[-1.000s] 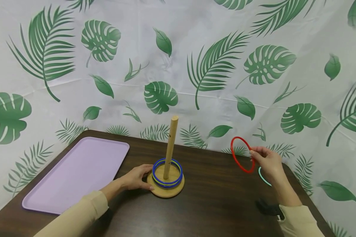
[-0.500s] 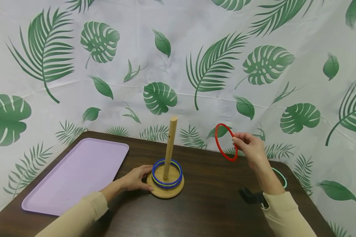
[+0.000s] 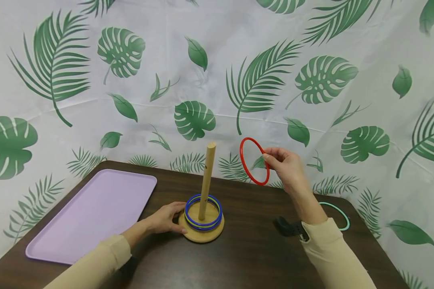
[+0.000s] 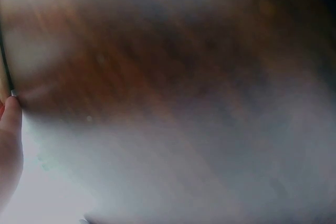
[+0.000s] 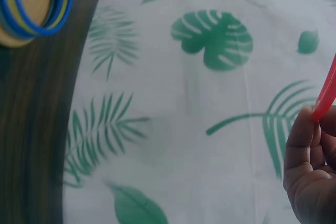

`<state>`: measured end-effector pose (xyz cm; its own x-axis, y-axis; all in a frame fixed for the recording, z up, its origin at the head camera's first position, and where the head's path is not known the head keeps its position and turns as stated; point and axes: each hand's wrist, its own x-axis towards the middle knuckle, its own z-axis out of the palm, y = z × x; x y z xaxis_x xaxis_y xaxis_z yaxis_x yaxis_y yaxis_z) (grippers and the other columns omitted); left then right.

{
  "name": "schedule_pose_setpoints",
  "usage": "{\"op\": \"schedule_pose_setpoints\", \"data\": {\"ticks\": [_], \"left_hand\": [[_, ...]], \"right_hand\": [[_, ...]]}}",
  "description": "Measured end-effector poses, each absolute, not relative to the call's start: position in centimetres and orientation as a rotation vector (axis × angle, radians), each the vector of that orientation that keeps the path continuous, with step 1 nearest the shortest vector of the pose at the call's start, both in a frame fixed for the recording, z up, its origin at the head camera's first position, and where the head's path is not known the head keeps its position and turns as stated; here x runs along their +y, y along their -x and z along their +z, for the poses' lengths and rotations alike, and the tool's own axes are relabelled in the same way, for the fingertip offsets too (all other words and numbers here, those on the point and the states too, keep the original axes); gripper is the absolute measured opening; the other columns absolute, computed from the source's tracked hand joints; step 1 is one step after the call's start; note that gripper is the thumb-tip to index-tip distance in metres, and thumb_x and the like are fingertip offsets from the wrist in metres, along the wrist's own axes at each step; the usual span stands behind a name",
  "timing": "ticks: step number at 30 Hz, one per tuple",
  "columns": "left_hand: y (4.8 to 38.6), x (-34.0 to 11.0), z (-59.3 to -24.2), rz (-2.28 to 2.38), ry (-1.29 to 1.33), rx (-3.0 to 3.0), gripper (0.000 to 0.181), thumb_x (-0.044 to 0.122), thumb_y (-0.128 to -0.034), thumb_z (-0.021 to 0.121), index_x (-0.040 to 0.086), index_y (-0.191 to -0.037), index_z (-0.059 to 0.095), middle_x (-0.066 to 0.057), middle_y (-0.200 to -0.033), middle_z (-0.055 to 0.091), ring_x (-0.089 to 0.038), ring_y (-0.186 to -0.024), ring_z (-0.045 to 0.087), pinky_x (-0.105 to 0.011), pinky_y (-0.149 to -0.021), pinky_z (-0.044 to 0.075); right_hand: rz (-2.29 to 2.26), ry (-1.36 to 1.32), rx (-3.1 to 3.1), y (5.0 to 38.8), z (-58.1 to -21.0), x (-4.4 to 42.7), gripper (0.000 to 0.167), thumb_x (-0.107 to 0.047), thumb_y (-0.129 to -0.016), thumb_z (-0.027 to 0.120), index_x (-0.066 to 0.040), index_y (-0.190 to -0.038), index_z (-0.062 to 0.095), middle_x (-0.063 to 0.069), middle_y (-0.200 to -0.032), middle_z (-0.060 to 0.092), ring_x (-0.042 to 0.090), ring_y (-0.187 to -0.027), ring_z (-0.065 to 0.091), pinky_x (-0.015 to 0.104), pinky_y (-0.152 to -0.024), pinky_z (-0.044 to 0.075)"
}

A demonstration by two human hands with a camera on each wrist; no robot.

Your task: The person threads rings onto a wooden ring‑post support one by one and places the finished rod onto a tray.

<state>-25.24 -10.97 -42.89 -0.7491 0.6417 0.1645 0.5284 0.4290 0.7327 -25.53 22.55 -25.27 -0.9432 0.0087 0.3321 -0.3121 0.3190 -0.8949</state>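
Note:
In the head view, a wooden peg stand (image 3: 208,176) with a round base stands on the table. Blue and yellow-green rings (image 3: 203,228) lie stacked around its peg, down at the base. My left hand (image 3: 163,218) grips the left edge of that base, thumb in front and fingers behind. My right hand (image 3: 287,168) pinches a red ring (image 3: 243,160) by its right side, between thumb and fingertips. The ring hangs tilted in the air, to the right of the peg and apart from it. In the right wrist view only a bit of the red ring (image 5: 326,94) shows.
A mint-green ring (image 3: 341,212) lies at the table's right side, partly behind my right forearm. A lilac tray (image 3: 94,212) lies on the left of the dark wooden table (image 3: 238,249). A leaf-print cloth (image 3: 217,80) hangs behind the table.
My right hand has carried the red ring leftward and up, nearer the peg. More of the mint-green ring now shows. The left hand and the stand have stayed in place.

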Motion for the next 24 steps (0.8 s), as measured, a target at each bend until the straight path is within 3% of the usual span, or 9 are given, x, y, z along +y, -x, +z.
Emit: {"op": "schedule_pose_setpoints", "data": {"ticks": [19, 24], "left_hand": [[25.4, -10.9, -43.4, 1.23, -1.014, 2.518, 0.08, 0.021, -0.0751, 0.08, -0.013, -0.135, 0.04, -0.029, -0.138, 0.041, -0.043, -0.128, 0.039, -0.045, -0.101, 0.041], [25.5, -10.9, -43.3, 1.222, -1.002, 2.522, 0.08, 0.022, -0.0753, 0.08, -0.013, -0.136, 0.04, -0.029, -0.138, 0.04, -0.043, -0.129, 0.038, -0.045, -0.101, 0.041]], "right_hand": [[1.77, -0.414, -2.298, 26.7, -24.5, 16.4, 0.023, -0.004, -0.09, 0.061, 0.011, -0.107, 0.061, 0.004, -0.08, 0.06, 0.007, -0.067, 0.055, 0.016, -0.064, 0.052], [1.773, -0.427, -2.298, 27.1, -24.9, 15.1, 0.02, -0.002, -0.089, 0.061, 0.011, -0.104, 0.062, 0.001, -0.076, 0.059, 0.007, -0.065, 0.054, 0.015, -0.061, 0.051]]}}
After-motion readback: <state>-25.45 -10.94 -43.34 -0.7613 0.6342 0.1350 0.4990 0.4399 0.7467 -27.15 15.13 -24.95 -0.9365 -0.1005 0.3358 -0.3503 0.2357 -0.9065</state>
